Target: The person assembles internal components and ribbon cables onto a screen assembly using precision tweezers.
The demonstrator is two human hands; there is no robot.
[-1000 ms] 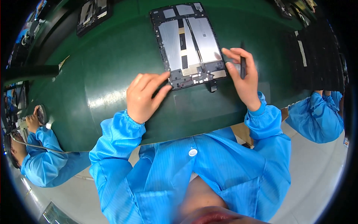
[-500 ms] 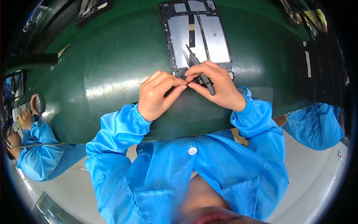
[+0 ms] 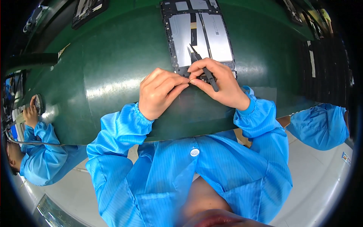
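Note:
A tablet-like device with its inside exposed [image 3: 177,34] lies on the green table in front of me, silver plates framed in black. At its near edge my left hand [image 3: 160,90] pinches thumb and forefinger together; whatever sits between those fingertips is too small to make out. Facing it, my right hand [image 3: 221,83] holds black tweezers [image 3: 210,78] across the palm, their points angled up over the silver plate. The right thumb and forefinger also meet close to the left fingertips. My fingers partly hide the device's near edge.
Another black-framed device [image 3: 89,13] lies at the far left. Dark stacked slabs [image 3: 325,72] stand along the right side of the green table [image 3: 124,56]. A person in a blue sleeve [image 3: 49,162] works at the left; another blue-clad person [image 3: 319,126] is at the right.
My hands stay at the device's near edge, fingertips shifting only slightly. The tweezers have turned a little in my right hand. The far-left device has moved a little further left.

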